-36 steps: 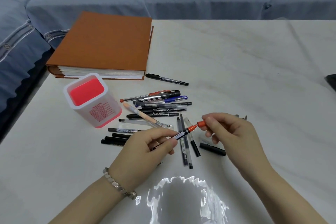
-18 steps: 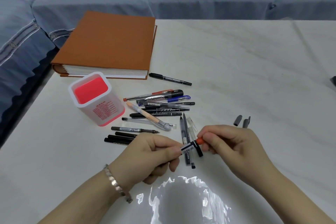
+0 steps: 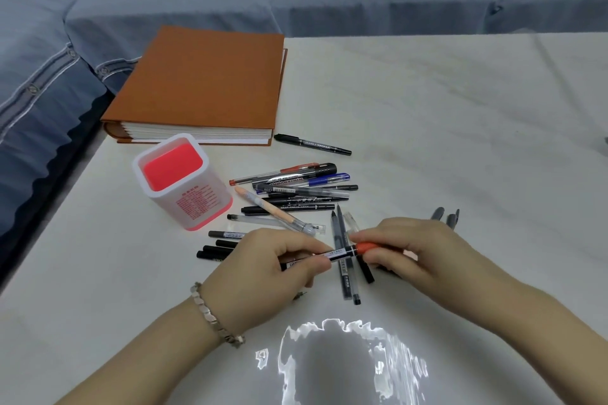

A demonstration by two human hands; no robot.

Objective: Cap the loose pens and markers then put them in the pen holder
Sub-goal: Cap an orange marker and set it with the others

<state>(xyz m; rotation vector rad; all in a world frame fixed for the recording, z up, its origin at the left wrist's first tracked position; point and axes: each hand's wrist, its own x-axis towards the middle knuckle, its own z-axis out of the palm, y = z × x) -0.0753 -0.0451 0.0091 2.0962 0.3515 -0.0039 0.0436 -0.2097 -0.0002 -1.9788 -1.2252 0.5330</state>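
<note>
L hand (image 3: 263, 268) grips pen (image 3: 339, 252) barrel, R hand (image 3: 406, 251) pinches orange cap (image 3: 365, 246)

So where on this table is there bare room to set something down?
Widest bare stretch: the table right of the book, beyond the caps. Another lies near left, in front of the holder, left of the left hand. Crowded: the pile of pens between holder and right hand; both hands hold one pen.

White lettering on the black marker (image 3: 312, 144) reads "DOUBLE MARKER". The red print on my pen holder (image 3: 197, 207) is too small to read.
</note>
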